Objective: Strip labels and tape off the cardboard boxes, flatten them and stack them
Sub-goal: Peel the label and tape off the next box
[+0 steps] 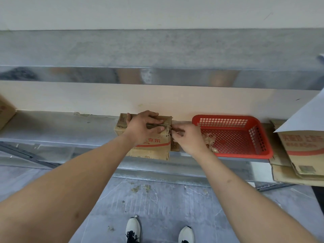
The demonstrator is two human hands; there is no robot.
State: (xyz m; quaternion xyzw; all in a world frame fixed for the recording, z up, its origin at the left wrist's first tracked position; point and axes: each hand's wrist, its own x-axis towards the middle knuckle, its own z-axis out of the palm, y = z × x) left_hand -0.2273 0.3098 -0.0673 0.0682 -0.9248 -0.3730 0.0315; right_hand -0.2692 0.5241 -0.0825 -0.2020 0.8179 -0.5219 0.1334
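We see the cardboard box (pixel 149 137) at the middle of the counter (pixel 61 127), overhanging its front edge. Our left hand (pixel 142 127) lies on top of it; our right hand (pixel 187 137) is at its right side, between box and basket (pixel 233 135). The basket sits just right of it, scraps (pixel 209 140) inside. A stack of flattened boxes (pixel 298 160) lies at the right end, another box (pixel 5 111) at the far left
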